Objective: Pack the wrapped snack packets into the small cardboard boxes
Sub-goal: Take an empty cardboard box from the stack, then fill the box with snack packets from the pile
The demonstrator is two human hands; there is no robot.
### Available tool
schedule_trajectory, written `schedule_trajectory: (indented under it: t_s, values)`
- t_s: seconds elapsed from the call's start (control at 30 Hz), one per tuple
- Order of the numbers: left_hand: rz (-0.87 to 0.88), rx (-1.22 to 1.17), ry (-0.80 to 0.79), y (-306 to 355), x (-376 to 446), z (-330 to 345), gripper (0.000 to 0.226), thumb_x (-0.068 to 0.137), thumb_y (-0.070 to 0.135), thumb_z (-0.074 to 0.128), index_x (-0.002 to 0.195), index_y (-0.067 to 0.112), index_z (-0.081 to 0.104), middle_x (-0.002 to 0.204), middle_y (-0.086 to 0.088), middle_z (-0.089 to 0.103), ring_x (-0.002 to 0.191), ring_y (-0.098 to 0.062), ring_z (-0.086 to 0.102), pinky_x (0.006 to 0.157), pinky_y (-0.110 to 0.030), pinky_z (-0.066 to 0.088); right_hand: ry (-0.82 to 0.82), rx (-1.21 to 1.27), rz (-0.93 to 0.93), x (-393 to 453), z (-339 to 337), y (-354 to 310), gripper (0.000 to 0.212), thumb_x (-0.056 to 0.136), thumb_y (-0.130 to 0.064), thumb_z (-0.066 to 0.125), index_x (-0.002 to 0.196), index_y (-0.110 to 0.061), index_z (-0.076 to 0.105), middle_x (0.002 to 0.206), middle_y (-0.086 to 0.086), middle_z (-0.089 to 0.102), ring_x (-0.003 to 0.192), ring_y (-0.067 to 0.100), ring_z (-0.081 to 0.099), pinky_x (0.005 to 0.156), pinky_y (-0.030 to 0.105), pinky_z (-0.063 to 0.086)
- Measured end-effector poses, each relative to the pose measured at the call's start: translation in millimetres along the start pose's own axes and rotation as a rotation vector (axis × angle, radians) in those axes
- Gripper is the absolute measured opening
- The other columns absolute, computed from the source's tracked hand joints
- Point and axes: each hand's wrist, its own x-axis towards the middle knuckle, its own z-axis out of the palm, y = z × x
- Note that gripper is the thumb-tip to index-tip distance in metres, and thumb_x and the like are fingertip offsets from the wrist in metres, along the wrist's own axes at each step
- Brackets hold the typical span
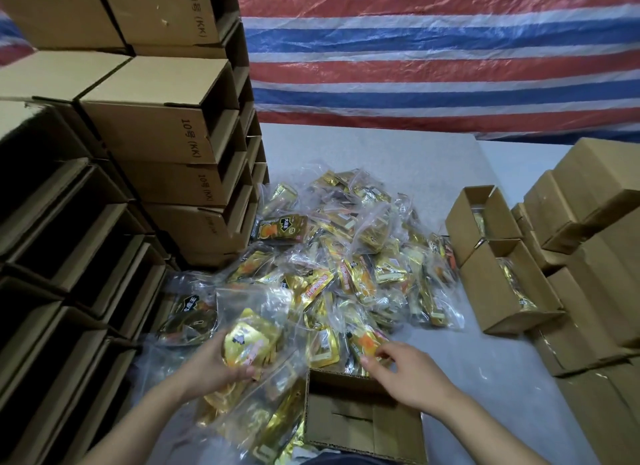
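Nearest the camera, at the lower centre of the frame, an open cardboard box is seen on the worktop. At its left, a gold snack packet in clear wrap is gripped by the left hand, its fingers curled beneath it. Above the box's far rim, an orange-and-gold packet is pinched at the fingertips of the right hand, at the near edge of the packet heap.
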Motion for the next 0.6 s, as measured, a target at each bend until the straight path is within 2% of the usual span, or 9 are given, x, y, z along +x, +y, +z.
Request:
schedule_trajectory:
  t_s: [0.03,0.1,0.2,0.3,0.37,0.43,0.5,0.53,0.6]
  values:
    - [0.013,-0.066,0.013,10,-3,-4,0.104,0.063,0.04,0.09,0.149,0.02,0.035,0.128,-0.006,0.063,0.105,-0.025,0.066,0.084,-0.038,0.054,0.044,0.046,-0.007,1,-2,-3,0.068,0.086,-0.078,0.037,0.124,-0.027,0.062,0.119,-0.011,0.062,0.107,0.009,0.058,0.089,0.026,0.046]
    - [0.063,-0.181,0.041,35,-9,-11,0.088,0.065,0.037,0.09,0.14,0.024,0.045,0.111,0.0,0.07,0.086,-0.013,0.07,0.072,-0.031,0.057,0.158,0.196,-0.019,2,-8,-14,0.055,0.091,-0.066,0.047,0.124,-0.025,0.062,0.118,-0.014,0.061,0.107,0.005,0.057,0.088,0.022,0.045]
    - [0.169,-0.248,0.084,87,-16,-11,0.062,0.065,0.033,0.091,0.117,0.032,0.058,0.101,0.004,0.073,0.083,-0.007,0.071,0.072,-0.026,0.058,0.217,0.571,-0.054,5,-27,-46,0.037,0.089,-0.054,0.059,0.116,-0.03,0.059,0.112,-0.016,0.063,0.108,0.005,0.06,0.094,0.025,0.05]
    - [0.28,-0.212,0.179,141,-19,2,0.046,0.064,0.037,0.09,0.099,0.039,0.06,0.092,0.016,0.071,0.08,0.009,0.065,0.061,-0.006,0.047,0.084,0.998,-0.062,8,-51,-86,0.059,0.076,-0.057,0.061,0.128,-0.034,0.046,0.123,-0.013,0.058,0.118,0.009,0.058,0.104,0.037,0.048]
    - [0.339,-0.192,0.293,173,-20,16,0.041,0.066,0.041,0.087,0.097,0.04,0.059,0.086,0.022,0.068,0.077,0.015,0.061,0.059,-0.004,0.042,0.03,1.164,-0.049,10,-63,-106,0.067,0.074,-0.059,0.063,0.134,-0.036,0.043,0.128,-0.01,0.058,0.12,0.01,0.057,0.103,0.043,0.048]
    - [0.365,-0.166,0.42,199,-23,29,0.038,0.072,0.047,0.08,0.101,0.037,0.057,0.082,0.022,0.065,0.072,0.011,0.061,0.054,-0.007,0.041,0.085,1.18,-0.04,14,-67,-120,0.049,0.084,-0.053,0.066,0.127,-0.038,0.047,0.125,-0.011,0.062,0.115,0.008,0.06,0.102,0.043,0.048]
    - [0.408,-0.086,0.494,216,-26,40,0.036,0.078,0.05,0.072,0.106,0.036,0.053,0.086,0.018,0.066,0.073,0.0,0.061,0.057,-0.018,0.041,0.177,1.25,-0.031,20,-70,-127,0.04,0.089,-0.04,0.069,0.123,-0.032,0.049,0.121,-0.006,0.065,0.112,0.013,0.064,0.102,0.045,0.05]
    - [0.446,-0.07,0.485,223,-28,43,0.033,0.08,0.048,0.069,0.106,0.039,0.051,0.089,0.016,0.065,0.077,-0.006,0.062,0.06,-0.021,0.042,0.211,1.315,-0.015,23,-72,-129,0.042,0.089,-0.034,0.071,0.124,-0.026,0.05,0.119,-0.001,0.067,0.11,0.017,0.065,0.102,0.045,0.05]
    - [0.538,-0.099,0.332,233,-30,47,0.031,0.08,0.036,0.068,0.104,0.048,0.052,0.095,0.019,0.066,0.085,-0.004,0.063,0.069,-0.021,0.048,0.26,1.392,0.024,30,-81,-126,0.038,0.087,-0.027,0.074,0.117,-0.019,0.054,0.107,0.002,0.07,0.101,0.018,0.068,0.093,0.038,0.054]
